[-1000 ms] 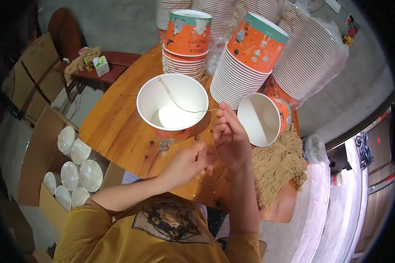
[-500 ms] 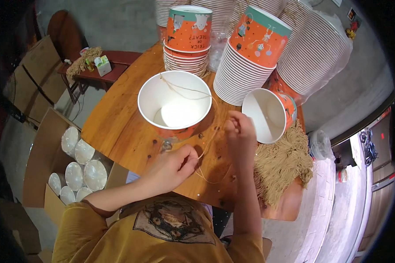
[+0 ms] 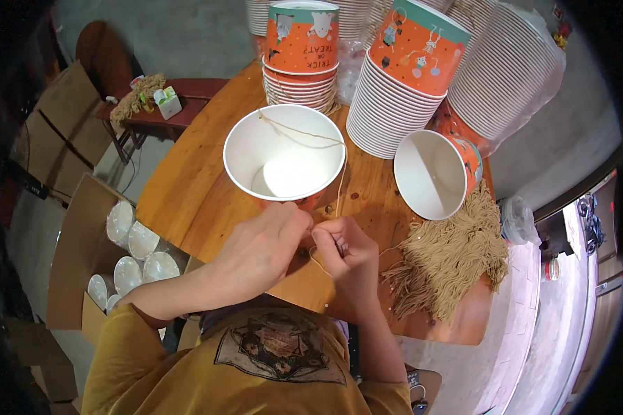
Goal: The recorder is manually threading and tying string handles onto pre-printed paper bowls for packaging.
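Note:
A white-lined paper bucket [image 3: 246,149] with an orange outside stands upright before me, its mouth facing up. A thin tan string [image 3: 342,181] crosses its mouth from the far left rim to the right rim, then drops to my hands. Just in front of the bucket, my left hand [image 3: 266,245] is closed, back of the hand up, its fingertips pinching the string. My right hand [image 3: 349,257] meets it there, thumb and fingers pinched on the string. A loose tail loops below and trails right. The exact crossing of the string is hidden by my fingers.
A second bucket [image 3: 429,173] lies on its side at right, beside a heap of tan strings [image 3: 460,259]. Nested bucket stacks [image 3: 401,107] stand on the wooden table [image 3: 187,187]. A cardboard box [image 3: 73,256] of wrapped buckets sits lower left; a red bench [image 3: 197,100] is behind.
My right hand has come down and left to meet my left hand, which has shifted slightly up. The string between bucket and hands now hangs straighter. The whole view has shifted slightly.

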